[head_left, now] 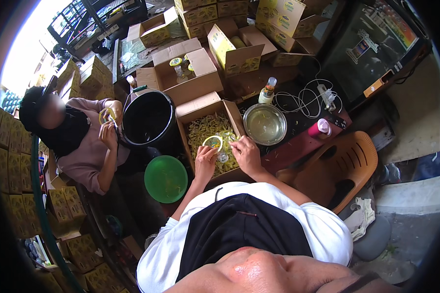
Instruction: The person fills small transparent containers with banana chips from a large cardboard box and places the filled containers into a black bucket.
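Note:
In front of me, a clear plastic piece with a round yellow-rimmed top (213,142) is pinched in my left hand (206,160). My right hand (247,154) is just to the right of it, its fingertips closed together near a small pale bit that I cannot make out. Both hands hover over an open cardboard box (183,117) filled with many small yellow-green strips (205,124). A clear rounded part (223,157) shows under the yellow-rimmed piece, between my hands; whether the two are joined cannot be told.
A black bucket (149,117) and green round lid (165,179) stand left. Right are a metal bowl of liquid (265,124), bottle (267,91), white cables (298,100), pink container (320,128) and orange chair (352,163). A co-worker (85,134) handles a similar yellow-rimmed piece. Cardboard boxes (188,73) stand behind.

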A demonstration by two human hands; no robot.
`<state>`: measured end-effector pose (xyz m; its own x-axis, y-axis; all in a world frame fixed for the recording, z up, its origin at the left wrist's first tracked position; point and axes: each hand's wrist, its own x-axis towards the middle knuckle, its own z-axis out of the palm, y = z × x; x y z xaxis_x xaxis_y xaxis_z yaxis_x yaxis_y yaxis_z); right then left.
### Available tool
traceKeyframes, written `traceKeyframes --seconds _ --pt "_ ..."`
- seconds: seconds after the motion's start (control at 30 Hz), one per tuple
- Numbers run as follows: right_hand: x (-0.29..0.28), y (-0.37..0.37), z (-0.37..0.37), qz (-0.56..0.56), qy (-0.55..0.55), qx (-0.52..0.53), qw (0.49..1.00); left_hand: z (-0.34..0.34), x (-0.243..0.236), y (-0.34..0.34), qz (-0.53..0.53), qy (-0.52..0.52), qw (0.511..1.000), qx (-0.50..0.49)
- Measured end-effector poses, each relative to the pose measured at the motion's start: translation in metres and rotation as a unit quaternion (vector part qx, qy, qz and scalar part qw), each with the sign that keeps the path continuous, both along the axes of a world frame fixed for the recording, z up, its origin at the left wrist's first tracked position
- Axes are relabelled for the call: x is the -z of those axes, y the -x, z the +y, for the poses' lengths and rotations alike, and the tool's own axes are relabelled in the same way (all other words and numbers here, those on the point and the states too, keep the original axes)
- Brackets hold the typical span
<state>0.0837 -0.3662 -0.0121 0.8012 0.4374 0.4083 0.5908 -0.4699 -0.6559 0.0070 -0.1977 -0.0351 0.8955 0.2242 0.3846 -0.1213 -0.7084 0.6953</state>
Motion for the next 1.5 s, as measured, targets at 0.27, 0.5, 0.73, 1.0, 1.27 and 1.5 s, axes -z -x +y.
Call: traceKeyframes --seconds 0.27,0.5,0.73,1.0,1.27,1.5 --pt "0.01 0.002 0.007 -0.058 0.054 0.002 0.997 -0.006 0.004 -0.005 0.005 0.028 1.0 0.012" --pt "0.031 -0.015 0.019 0.045 0.05 0.024 0.997 -0.013 0.007 0.002 -0.003 0.036 0.998 0.048" --pt "0.007 -0.012 0.007 0.064 -0.034 0.022 0.997 0.001 0.0 -0.001 0.033 0.051 0.998 -0.005" --pt "0.009 -0.008 -0.006 0.092 -0.064 0.02 0.993 0.017 0.04 -0.009 0.096 0.344 0.933 -0.055" --pt "0.02 -0.019 -0.02 0.097 -0.05 0.036 0.993 0.035 0.043 -0.032 0.098 0.536 0.837 -0.05" --pt "0.025 -0.01 -0.018 0.008 -0.043 0.05 0.998 0.022 0.036 -0.044 0.099 0.63 0.765 -0.083"
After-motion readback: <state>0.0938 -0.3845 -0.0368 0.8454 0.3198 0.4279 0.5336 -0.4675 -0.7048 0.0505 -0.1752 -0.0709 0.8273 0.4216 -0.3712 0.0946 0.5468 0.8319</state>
